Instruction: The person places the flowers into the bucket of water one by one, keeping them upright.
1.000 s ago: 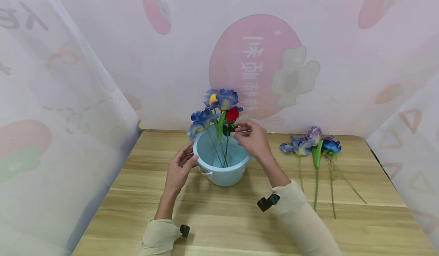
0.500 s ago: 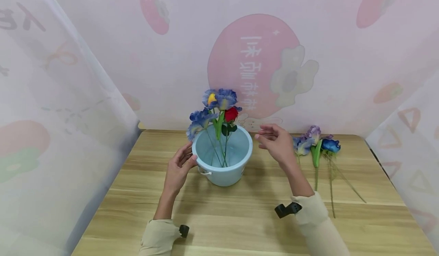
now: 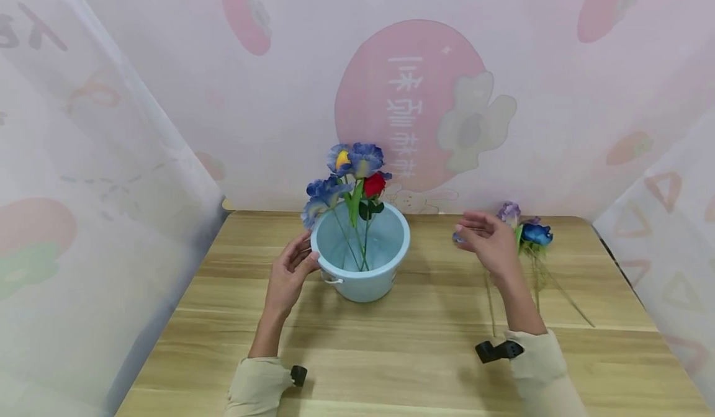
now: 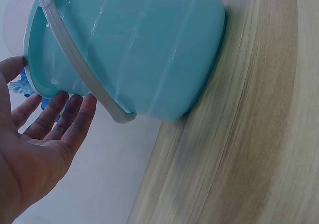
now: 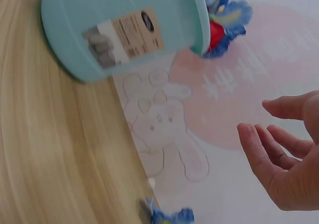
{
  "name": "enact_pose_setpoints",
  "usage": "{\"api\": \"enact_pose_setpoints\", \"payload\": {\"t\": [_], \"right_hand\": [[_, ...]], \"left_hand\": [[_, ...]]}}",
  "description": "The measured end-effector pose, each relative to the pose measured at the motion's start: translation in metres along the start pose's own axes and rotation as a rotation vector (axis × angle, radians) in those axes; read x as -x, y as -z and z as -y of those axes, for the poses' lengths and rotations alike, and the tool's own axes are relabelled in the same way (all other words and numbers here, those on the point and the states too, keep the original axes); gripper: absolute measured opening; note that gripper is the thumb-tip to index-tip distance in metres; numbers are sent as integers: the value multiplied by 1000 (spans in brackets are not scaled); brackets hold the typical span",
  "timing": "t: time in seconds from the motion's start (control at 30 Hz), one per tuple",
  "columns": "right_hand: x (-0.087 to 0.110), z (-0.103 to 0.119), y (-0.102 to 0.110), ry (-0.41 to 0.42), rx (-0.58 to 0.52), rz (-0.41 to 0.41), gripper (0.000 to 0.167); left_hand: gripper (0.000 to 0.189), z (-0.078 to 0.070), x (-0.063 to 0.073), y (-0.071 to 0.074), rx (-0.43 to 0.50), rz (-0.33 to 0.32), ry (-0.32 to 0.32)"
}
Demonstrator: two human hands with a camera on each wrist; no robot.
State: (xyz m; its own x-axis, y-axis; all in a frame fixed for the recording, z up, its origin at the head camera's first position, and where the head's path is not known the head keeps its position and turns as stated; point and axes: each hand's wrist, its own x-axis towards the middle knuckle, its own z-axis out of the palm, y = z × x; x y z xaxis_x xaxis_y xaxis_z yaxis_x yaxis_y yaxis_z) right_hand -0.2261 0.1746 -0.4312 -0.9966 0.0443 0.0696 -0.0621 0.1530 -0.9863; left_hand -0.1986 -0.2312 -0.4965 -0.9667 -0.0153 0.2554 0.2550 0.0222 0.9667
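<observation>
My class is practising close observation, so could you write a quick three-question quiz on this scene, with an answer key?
1. True or false: the red flower stands in the bucket.
2. Which hand is touching the bucket?
3. The right hand is holding: A) the red flower, B) nothing, C) the bucket.

Key: 1. True. 2. The left hand. 3. B.

Soft diffuse light, faint shadows on table (image 3: 357,355).

head: above, forward-down; left wrist: low, near, tilted; right wrist: low, tilted; all share bucket (image 4: 144,45)
</observation>
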Motion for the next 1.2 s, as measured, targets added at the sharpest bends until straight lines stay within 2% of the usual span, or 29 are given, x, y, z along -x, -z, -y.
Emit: {"api": "enact_pose_setpoints", "payload": {"t": [0.33, 0.7, 1.03, 1.2], "right_hand": [[4, -20, 32, -5, 26, -23, 52], [11, -45, 73, -75, 84, -99, 57], [14, -75, 107, -133, 106, -104, 57], [13, -87, 118, -167, 169, -78, 61]], "left_hand": [[56, -1, -2, 2, 9, -8, -8], [55, 2, -2, 1, 11, -4, -17], [55, 2, -1, 0, 9, -6, -7], [56, 3, 0, 0, -6, -6, 1]]}}
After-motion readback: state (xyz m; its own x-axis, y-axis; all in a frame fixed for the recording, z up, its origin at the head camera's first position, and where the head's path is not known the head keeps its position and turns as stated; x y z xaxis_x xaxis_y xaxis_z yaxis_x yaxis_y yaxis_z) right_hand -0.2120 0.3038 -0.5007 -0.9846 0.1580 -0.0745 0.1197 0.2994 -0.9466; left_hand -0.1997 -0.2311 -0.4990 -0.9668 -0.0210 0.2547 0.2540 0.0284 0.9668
